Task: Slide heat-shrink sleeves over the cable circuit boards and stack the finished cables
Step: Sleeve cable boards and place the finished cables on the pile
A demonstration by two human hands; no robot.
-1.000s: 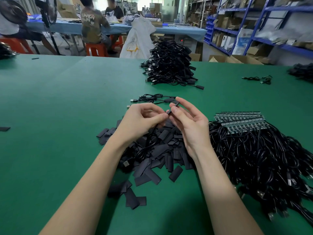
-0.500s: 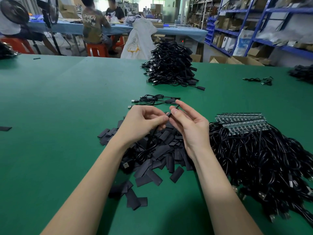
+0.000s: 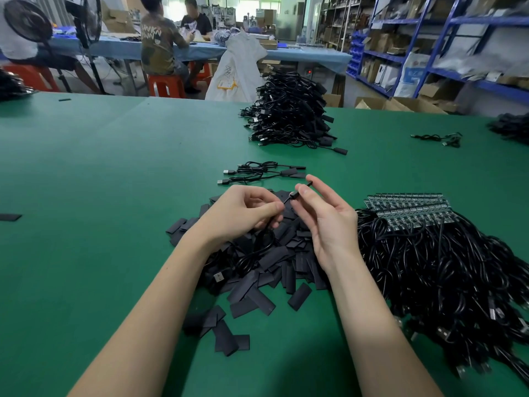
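Note:
My left hand [image 3: 243,213] pinches a thin black cable just behind its board end. My right hand [image 3: 326,216] pinches a flat black heat-shrink sleeve [image 3: 300,191] seen edge-on at the cable's tip, above a heap of loose black sleeves [image 3: 266,267]. The held cable's loop [image 3: 257,253] hangs down onto that heap. To the right lies a big bundle of black cables [image 3: 443,276] with bare green circuit boards [image 3: 409,207] lined up at its top. Two sleeved cables [image 3: 263,171] lie just beyond my hands. A tall stack of finished cables [image 3: 289,113] stands farther back.
The work surface is a green mat table [image 3: 114,181]. One stray sleeve [image 3: 10,216] lies at the far left. A single loose cable [image 3: 438,138] lies far right. People sit at a blue table [image 3: 171,50] behind; blue shelving [image 3: 429,38] stands at the right.
My hands have shifted slightly apart, and the sleeve in my right fingers now shows more plainly at the cable's end. The piles have not moved.

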